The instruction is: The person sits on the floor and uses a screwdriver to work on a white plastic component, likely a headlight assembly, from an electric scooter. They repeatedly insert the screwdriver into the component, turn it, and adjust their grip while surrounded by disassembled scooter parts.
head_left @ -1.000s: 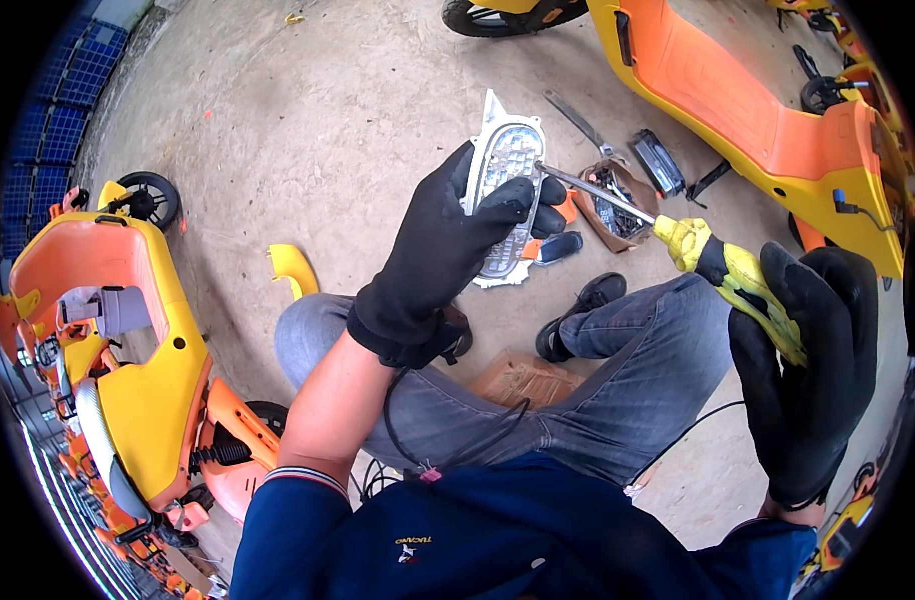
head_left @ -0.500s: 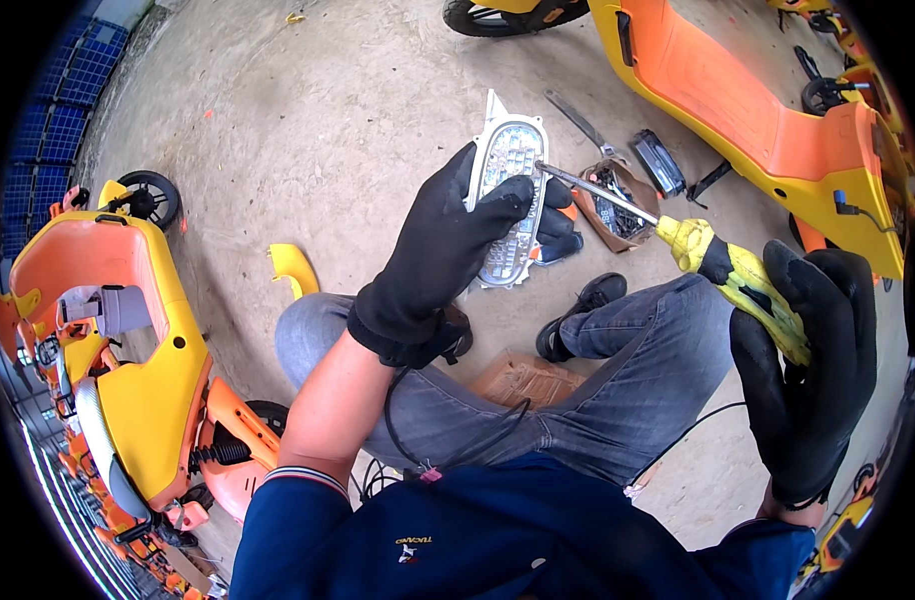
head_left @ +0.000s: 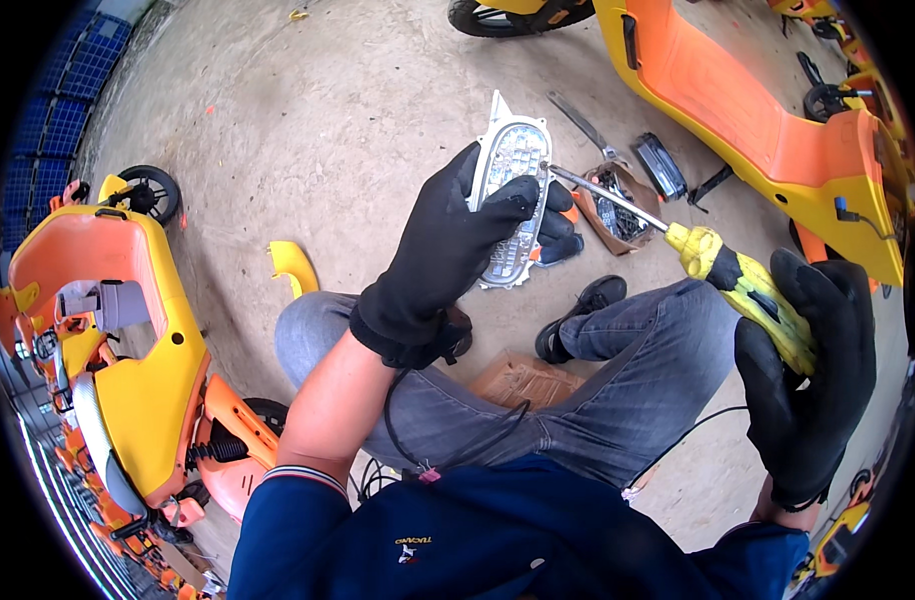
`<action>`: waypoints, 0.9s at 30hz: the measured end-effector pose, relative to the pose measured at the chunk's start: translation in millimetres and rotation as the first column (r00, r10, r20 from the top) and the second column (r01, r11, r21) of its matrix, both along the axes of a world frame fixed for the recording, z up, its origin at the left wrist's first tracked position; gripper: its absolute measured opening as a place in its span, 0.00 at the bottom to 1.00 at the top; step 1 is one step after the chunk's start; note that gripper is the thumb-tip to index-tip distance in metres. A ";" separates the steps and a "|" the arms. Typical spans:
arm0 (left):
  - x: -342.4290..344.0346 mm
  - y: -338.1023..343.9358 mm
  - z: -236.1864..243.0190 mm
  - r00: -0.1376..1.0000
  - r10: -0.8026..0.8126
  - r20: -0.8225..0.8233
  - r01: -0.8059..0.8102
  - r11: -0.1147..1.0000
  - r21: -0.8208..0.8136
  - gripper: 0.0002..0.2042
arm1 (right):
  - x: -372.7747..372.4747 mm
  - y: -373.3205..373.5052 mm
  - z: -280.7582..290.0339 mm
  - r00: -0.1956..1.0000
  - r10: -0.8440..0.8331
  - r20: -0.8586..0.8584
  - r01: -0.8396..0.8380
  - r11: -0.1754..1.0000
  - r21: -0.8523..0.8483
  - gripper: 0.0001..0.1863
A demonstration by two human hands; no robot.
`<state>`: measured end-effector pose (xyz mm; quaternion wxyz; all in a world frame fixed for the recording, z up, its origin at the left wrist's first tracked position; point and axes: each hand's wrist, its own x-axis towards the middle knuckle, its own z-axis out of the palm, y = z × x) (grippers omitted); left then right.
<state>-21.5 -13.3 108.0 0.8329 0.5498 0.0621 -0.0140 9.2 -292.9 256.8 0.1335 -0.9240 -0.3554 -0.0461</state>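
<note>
My left hand (head_left: 443, 235), in a black glove, grips an oval light unit (head_left: 519, 150) with a pale frame and rows of small clear cells. The thumb lies across its front and the other fingers wrap behind it. In my right hand (head_left: 813, 370), gloved in black too, is a screwdriver (head_left: 753, 295) whose yellow handle is patched with black. Its metal shaft slants up and left, with the tip at the light unit's right rim. Whether the tip sits in a screw is too small to tell.
Beyond my shoes lie an open cardboard box of small parts (head_left: 623, 222), a dark rectangular case (head_left: 660, 165) and a long metal tool (head_left: 581, 122). Yellow-orange scooters stand left (head_left: 143, 380) and right (head_left: 718, 100). A curved yellow piece (head_left: 293, 266) lies by my left knee, cardboard (head_left: 528, 380) between my legs.
The light unit and the screwdriver have shifted very slightly right. Both hands keep their hold, and the tip stays at the unit's right rim.
</note>
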 end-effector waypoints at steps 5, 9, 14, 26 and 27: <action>-0.5 -1.3 2.8 0.999 0.017 -0.041 -0.022 0.992 -0.122 0.20 | 8.3 -9.7 -12.1 0.982 -0.172 -0.075 0.185 0.948 0.258 0.20; -2.2 0.4 4.6 0.999 -0.042 -0.012 0.039 0.985 -0.167 0.21 | 20.5 -13.3 -55.5 0.710 0.015 -0.704 0.618 0.467 0.633 0.28; -3.2 -9.3 7.9 0.997 -0.059 -0.048 0.048 0.977 -0.207 0.26 | 14.9 19.4 -79.1 0.310 0.408 -0.859 0.837 0.311 0.450 0.32; -6.3 -22.6 10.4 0.993 -0.112 -0.036 0.114 0.993 0.034 0.24 | 23.3 68.0 -103.8 0.600 0.264 -0.755 0.510 0.601 0.615 0.27; -6.6 -23.0 9.4 0.995 -0.093 -0.033 0.096 0.989 0.109 0.24 | 22.2 71.2 -105.6 0.611 0.276 -0.742 0.503 0.588 0.633 0.27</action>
